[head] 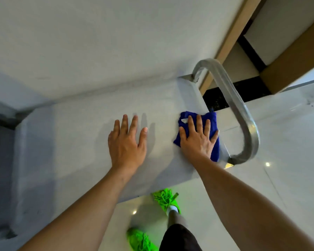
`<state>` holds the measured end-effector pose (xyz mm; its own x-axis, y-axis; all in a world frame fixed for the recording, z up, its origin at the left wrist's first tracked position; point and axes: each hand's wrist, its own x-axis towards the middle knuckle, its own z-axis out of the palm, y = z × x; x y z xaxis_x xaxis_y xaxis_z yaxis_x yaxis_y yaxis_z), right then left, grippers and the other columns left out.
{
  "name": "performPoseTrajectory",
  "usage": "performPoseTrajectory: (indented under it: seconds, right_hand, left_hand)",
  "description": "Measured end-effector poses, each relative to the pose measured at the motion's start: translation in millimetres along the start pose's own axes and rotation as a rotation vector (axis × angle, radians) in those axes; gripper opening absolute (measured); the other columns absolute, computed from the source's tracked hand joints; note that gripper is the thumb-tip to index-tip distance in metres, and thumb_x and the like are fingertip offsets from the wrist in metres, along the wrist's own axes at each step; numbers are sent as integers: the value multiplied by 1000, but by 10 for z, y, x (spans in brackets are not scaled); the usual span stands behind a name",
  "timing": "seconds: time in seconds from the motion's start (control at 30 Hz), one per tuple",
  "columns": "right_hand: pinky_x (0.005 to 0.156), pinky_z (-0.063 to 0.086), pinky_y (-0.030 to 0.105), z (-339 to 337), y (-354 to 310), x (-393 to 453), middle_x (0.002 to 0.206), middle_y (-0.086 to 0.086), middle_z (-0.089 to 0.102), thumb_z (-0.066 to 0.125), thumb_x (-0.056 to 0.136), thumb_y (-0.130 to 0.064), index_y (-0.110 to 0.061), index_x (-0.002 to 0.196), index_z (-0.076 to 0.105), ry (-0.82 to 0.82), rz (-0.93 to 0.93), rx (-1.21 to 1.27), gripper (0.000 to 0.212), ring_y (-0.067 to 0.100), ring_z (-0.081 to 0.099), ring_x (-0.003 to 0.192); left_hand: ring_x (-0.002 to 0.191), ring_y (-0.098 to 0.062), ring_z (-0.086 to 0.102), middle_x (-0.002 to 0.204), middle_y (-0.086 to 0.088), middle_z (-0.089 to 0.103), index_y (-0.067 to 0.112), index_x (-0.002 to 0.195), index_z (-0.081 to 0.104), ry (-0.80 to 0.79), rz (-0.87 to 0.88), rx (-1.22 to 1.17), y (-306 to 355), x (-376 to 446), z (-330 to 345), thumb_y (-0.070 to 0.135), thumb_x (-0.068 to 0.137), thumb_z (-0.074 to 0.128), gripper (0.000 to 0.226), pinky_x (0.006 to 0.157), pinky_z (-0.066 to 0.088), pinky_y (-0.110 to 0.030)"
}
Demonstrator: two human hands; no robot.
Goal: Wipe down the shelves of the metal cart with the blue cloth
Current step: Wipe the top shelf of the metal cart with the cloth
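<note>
The metal cart's top shelf point(76, 142) is a flat grey surface that fills the middle of the head view. A folded blue cloth point(214, 122) lies near the shelf's right end, beside the handle. My right hand point(198, 140) lies flat on the cloth with fingers spread, pressing it against the shelf. My left hand point(127, 140) rests flat on the bare shelf to the left of the cloth, fingers apart, holding nothing.
A curved metal handle point(243, 113) rises at the cart's right end, close to the cloth. A grey wall point(98, 42) stands behind the cart. My green shoes point(166, 198) are on the glossy tiled floor point(288, 151) at the near side.
</note>
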<state>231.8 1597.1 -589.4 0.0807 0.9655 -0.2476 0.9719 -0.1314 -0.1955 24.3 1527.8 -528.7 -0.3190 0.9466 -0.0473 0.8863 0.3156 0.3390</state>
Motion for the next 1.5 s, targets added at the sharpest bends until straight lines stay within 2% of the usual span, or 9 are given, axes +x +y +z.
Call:
performPoseTrajectory:
  seconds: [0.17,0.53,0.67,0.83,0.93,1.0,1.07,1.23,1.5]
  right_hand:
    - [116,-15,60,182,-414,-504,169,-5,-7,10,99,-64,-37,159,2,-21,51,30,66,25,-15,152]
    - [110,-24,62,920,-2308,-1429,168,0,-12,-5,95,-60,-35,156,-13,-163,-622,-142,67,32,-21,150]
    - [111,-16,67,1183,-2869,-1865,167,4,-16,21,97,-56,-30,156,-17,-203,-835,-184,74,35,-24,149]
    - [114,-9,66,1291,-3083,-2444,168,7,-7,49,92,-57,-26,157,-14,-236,-1131,-176,96,35,-22,150]
    - [115,-21,56,1250,-2804,-2586,169,5,1,55,90,-56,-25,158,-10,-209,-1245,-150,98,25,-44,139]
    - [113,-21,51,1183,-2557,-2541,168,3,9,57,91,-56,-26,155,-8,-185,-1237,-119,97,19,-53,131]
    - [116,-15,51,1100,-2277,-2406,167,2,14,54,93,-55,-26,157,-1,-185,-1182,-119,89,16,-47,136]
    - [121,3,58,782,-1452,-1945,166,-4,22,21,95,-60,-33,158,10,-164,-912,-68,69,24,-3,154]
    - [117,-10,63,360,-123,-1147,168,-9,5,9,97,-69,-41,157,11,-61,-432,-74,67,23,-8,153]
  left_hand:
    - [147,-34,24,159,-11,31,23,152,36,18,-49,-19,-198,-92,-81,58,98,23,66,114,25,-46]
    - [152,-24,7,165,-2,14,32,155,19,84,-427,73,-1640,-843,-522,65,96,11,68,120,11,-44]
    - [150,-27,19,160,-5,29,26,151,36,220,-459,95,-2064,-1267,-711,59,100,25,62,117,19,-46]
    - [149,-26,20,160,-4,30,25,150,37,258,-472,130,-2201,-1458,-874,57,101,20,62,117,22,-54]
    - [151,-22,9,164,2,19,32,154,27,227,-526,105,-2079,-1418,-853,61,100,15,63,120,12,-51]
    - [152,-22,6,165,3,14,34,155,23,195,-505,94,-1931,-1336,-799,64,97,9,67,121,9,-49]
    - [152,-23,6,165,1,14,32,156,22,164,-424,98,-1710,-1213,-728,65,97,8,69,122,12,-49]
    - [151,-25,11,164,-3,20,31,155,25,113,-179,23,-993,-992,-443,63,100,15,65,121,16,-46]
    - [151,-27,12,164,-4,20,28,156,24,8,-17,14,-290,-1087,56,66,97,10,71,120,18,-45]
